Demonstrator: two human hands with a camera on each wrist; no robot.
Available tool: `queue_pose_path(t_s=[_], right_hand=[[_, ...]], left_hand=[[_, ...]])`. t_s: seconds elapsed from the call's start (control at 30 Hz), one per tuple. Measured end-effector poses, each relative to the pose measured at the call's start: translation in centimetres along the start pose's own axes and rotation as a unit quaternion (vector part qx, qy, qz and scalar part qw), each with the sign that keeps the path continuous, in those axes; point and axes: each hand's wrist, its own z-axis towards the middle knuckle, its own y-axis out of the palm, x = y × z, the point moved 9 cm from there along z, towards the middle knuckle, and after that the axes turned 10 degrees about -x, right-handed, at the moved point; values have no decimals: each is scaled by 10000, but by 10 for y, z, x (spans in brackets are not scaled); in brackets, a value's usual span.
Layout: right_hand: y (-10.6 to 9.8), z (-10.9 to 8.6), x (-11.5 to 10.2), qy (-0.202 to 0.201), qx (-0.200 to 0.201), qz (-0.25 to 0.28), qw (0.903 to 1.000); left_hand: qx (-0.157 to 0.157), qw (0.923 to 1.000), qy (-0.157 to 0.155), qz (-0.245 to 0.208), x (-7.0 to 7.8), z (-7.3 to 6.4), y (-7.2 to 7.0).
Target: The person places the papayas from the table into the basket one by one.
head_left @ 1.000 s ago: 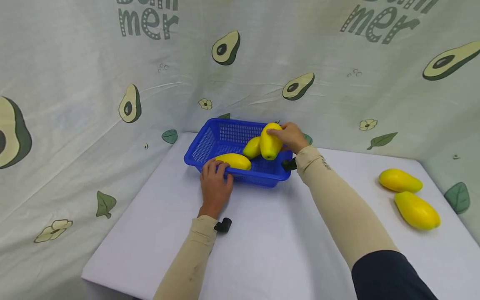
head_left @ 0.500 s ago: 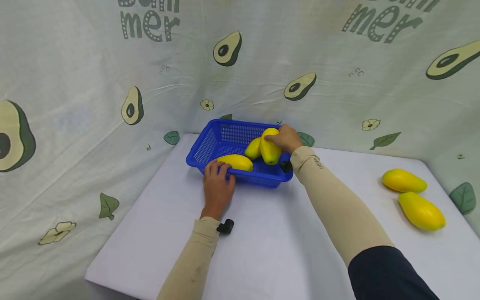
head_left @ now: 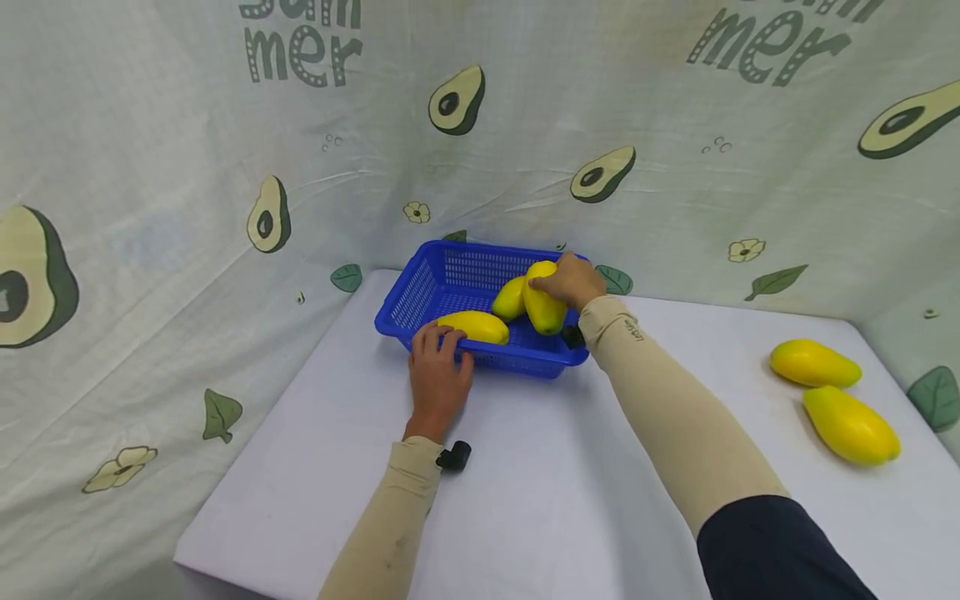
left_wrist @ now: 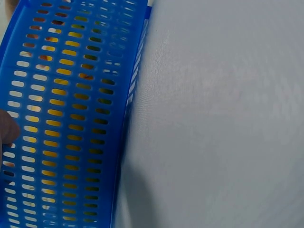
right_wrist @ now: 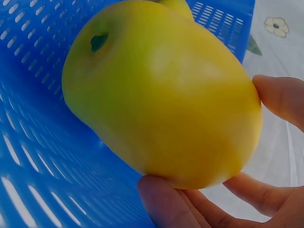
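Note:
A blue slotted plastic basket (head_left: 517, 360) stands on the white table. My left hand (head_left: 438, 379) grips its near rim, fingers over the edge and thumb against the outer wall; in the left wrist view part of a thumb (left_wrist: 7, 128) shows at that wall. My right hand (head_left: 573, 282) holds a yellow papaya (head_left: 543, 304) with a greenish end inside the basket's right part. Fingers and thumb hold its sides in the right wrist view, where the papaya (right_wrist: 166, 95) fills the middle. Beside it lies a second papaya (head_left: 510, 298), and another papaya (head_left: 476, 327) lies along the near wall.
Two more yellow fruits, one papaya (head_left: 816, 363) behind the other papaya (head_left: 851, 425), lie at the right of the white table (head_left: 525, 483). A cloth (head_left: 525, 183) printed with avocados hangs behind the basket and along the left side.
My right hand has lowered the papaya from above the basket's right end down into it. My left hand has kept its place on the near rim.

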Motion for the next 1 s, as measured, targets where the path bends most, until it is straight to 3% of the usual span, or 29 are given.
queue_pose_path(t_s=[0.47, 0.73, 1.0], right_hand=[[-1, 3, 3, -43, 35, -114, 9999], [-5, -3, 2, -494, -38, 677, 9965], [-10, -6, 8, -412, -417, 1403, 9884]], left_hand=[[64, 10000, 6, -22, 2, 0, 1], [64, 10000, 18, -43, 3, 0, 1], [147, 9999, 71, -14, 2, 0, 1]])
